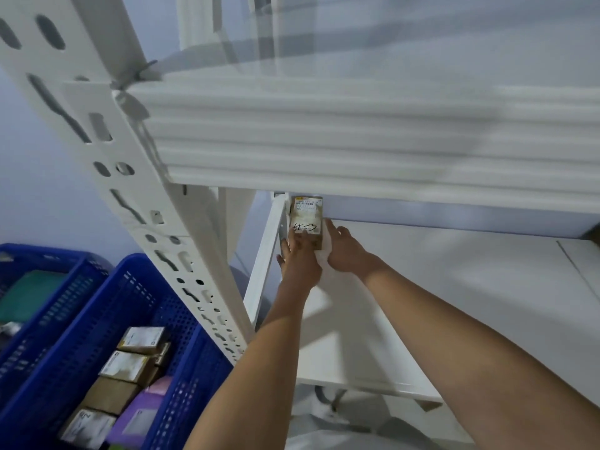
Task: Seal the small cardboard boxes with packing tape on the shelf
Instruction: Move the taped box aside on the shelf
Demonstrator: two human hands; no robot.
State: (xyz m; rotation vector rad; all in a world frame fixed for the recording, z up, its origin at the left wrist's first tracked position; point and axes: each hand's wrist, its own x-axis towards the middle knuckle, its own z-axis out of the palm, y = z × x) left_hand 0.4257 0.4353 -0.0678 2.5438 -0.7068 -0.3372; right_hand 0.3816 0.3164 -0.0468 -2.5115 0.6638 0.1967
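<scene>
- We see a small cardboard box (306, 219) on the white shelf board (454, 303), at its far left corner, against the side rail (264, 254) and just under the upper shelf beam (357, 141)
- Box top carries a white printed label and a black handwritten mark; the print is too blurred for us to read
- Left hand (300, 261) lies on the near end of the box, fingers straight and close together, flat on the label; we cannot tell where the thumb sits
- Right hand (344, 248) is at the right side of the box, fingers extended along its edge and touching it, palm low on the shelf board
- Neither hand curls round the box as far as we can see
- Both forearms are bare and reach in from the lower edge of the view
- Perforated white upright post (130, 190) stands left of the shelf
- Left of the post, two blue plastic crates (97, 303) sit side by side; the nearer one holds several labelled cardboard boxes (130, 362) and a purple packet (143, 414)
- The farther crate holds something green (29, 297), too blurred for us to name
</scene>
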